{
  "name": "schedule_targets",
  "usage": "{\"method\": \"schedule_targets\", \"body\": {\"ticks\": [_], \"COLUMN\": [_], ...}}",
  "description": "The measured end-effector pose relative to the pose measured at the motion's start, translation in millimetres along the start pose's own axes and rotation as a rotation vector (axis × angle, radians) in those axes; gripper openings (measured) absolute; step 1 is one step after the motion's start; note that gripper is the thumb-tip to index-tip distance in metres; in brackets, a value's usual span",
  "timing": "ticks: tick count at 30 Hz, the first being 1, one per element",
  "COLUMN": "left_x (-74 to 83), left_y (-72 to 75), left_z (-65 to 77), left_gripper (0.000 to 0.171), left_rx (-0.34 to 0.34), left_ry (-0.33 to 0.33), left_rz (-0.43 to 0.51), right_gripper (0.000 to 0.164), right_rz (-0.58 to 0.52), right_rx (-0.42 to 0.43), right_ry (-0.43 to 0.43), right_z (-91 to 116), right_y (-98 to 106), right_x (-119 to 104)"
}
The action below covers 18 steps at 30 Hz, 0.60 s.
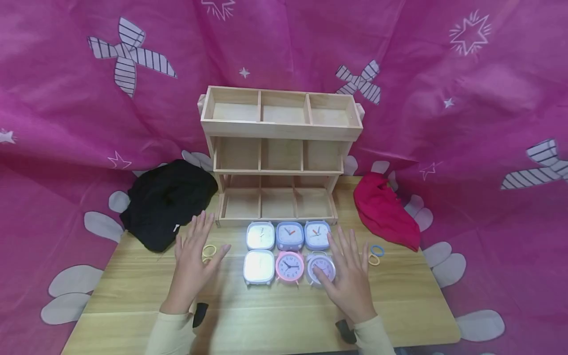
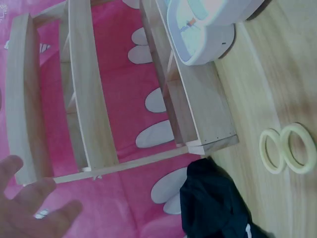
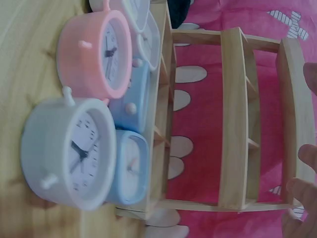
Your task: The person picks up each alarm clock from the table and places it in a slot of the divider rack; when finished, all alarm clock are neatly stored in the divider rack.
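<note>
Pink printed cloth [image 1: 288, 54] hangs behind and beside a wooden table [image 1: 408, 305]. Both hands are held above it, palms down, forearms reaching in from the near edge. The right hand [image 1: 350, 283] is bare of any object, fingers spread and thumb stretched inward over the round pale clock [image 1: 326, 262], apparently without touching. The left hand [image 1: 193, 264], equally unburdened, hovers near two yellow rings [image 2: 283, 148], its thumb wide of the fingers. Between the hands, six clocks lie face up in two rows of three, probably laid so for easy reach; the pink clock [image 1: 290, 266] is front middle. Behind them stands a three-tier wooden shelf [image 1: 281, 130], seemingly centred to suit either hand. Black fabric [image 1: 170, 199] lies to its left, red fabric [image 1: 383, 209] to its right.
</note>
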<state>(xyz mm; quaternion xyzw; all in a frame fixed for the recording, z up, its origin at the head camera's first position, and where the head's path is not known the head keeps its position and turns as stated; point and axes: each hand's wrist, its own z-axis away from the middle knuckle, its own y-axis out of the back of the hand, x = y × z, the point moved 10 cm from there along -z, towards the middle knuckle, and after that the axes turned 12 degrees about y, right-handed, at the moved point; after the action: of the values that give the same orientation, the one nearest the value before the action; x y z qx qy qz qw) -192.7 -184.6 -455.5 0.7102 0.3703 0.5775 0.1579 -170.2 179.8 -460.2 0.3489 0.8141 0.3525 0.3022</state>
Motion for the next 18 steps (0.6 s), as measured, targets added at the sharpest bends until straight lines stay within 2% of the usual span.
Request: {"method": "schedule_targets", "body": {"ticks": [5, 7, 9, 11, 15, 18], "left_x": [3.3, 4.0, 2.2, -1.5, -14.1, -24.4], "left_y": [9.4, 13.3, 14.5, 11.1, 0.4, -6.9], "left_z": [-30.4, -48.4, -70.6, -96.3, -148.5, -180.6], "left_gripper": [0.087, 0.083, 0.081, 0.085, 0.102, 0.113], "left_rx": [0.14, 0.189, 0.207, 0.181, 0.085, 0.018], "left_ry": [-0.073, -0.09, -0.086, -0.055, 0.032, 0.08], "left_rz": [0.115, 0.151, 0.187, 0.203, 0.209, 0.2], "right_gripper": [0.093, 0.097, 0.099, 0.099, 0.101, 0.101], "right_rz": [-0.069, -0.084, -0.091, -0.092, -0.114, -0.124], "right_rx": [0.019, 0.032, 0.044, 0.047, 0.03, 0.012], "right_ry": [-0.049, -0.062, -0.074, -0.094, -0.16, -0.202], "right_z": [9, 12, 17, 22, 31, 37], "right_y": [-10, -14, -17, -20, -27, -32], "right_x": [10, 13, 17, 21, 29, 34]}}
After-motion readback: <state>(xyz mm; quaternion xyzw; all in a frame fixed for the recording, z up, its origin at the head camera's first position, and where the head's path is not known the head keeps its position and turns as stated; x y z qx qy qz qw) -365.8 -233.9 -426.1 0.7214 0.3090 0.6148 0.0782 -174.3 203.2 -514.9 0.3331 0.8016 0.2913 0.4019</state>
